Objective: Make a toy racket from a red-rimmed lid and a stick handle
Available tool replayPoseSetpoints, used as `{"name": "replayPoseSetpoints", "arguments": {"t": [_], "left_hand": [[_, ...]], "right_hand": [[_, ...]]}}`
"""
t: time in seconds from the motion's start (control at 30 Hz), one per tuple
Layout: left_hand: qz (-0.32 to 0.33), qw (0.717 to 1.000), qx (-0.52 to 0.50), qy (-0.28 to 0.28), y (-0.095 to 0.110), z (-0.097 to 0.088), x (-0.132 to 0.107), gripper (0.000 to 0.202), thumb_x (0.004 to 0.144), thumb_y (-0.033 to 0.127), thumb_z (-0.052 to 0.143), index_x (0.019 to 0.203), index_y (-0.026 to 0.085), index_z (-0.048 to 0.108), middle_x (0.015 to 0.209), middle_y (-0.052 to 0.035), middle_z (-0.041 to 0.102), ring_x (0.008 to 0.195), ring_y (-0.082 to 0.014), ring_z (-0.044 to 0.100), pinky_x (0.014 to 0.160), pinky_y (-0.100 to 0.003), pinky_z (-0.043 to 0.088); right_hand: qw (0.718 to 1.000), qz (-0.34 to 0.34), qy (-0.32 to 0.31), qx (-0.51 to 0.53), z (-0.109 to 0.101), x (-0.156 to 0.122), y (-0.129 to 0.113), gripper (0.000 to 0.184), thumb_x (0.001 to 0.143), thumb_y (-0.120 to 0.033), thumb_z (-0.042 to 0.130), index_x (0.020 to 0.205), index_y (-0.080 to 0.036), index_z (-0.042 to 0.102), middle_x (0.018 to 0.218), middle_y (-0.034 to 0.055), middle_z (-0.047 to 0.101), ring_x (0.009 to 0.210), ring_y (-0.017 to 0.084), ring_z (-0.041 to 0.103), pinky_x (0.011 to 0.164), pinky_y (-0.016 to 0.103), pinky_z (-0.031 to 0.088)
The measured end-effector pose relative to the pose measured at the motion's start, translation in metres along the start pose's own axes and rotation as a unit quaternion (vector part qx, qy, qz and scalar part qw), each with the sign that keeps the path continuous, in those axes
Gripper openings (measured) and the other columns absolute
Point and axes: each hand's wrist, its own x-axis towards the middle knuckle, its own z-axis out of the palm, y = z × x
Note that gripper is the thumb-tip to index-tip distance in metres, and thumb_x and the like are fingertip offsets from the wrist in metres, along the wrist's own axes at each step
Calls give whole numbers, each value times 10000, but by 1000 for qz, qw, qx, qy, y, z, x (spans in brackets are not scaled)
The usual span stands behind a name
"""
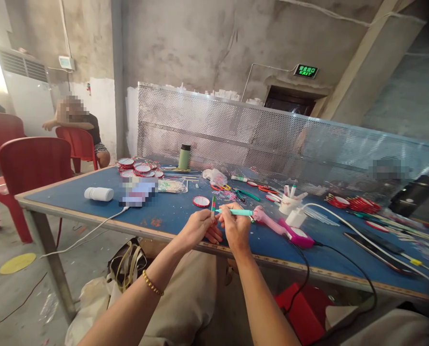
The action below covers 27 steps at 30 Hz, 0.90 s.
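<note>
Partition: perforated metal, shiny from here. Wall: rough, matt. Red chair: smooth plastic. Tabletop: matt. Turquoise pen: smooth, apparently plastic.

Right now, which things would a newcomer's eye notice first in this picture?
Probably the right hand, holding a turquoise tool, and the left hand, with a red-green strip, at the near edge of the table. Next come red chairs at left and the glowing green exit sign at upper right.
</note>
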Motion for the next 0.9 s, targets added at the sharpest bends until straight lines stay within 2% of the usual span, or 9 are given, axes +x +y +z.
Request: {"name": "replayPoseSetpoints", "arguments": {"t": [0.43, 0.9], "left_hand": [[3, 1000, -2, -2, 0, 0, 1, 363, 840, 514, 565, 762, 166, 503, 623, -68, 678, 586, -210, 708, 525, -263, 544], [-1, 1000, 2, -1, -1, 1, 1, 333, 844, 491, 545, 777, 167, 510, 607, -57, 662, 581, -209, 703, 525, -273, 549]], "right_hand": [[1000, -12, -16, -10, -1, 1, 1, 240, 865, -313, 544, 650, -209, 524, 515, -43, 557, 431, 102, 502, 447, 218, 403], [1000, -4, -7, 0, -1, 1, 4, 233, 857, -325, 555, 658, -212, 511, 514, -45, 550, 439, 108, 512, 446, 219, 401]]}}
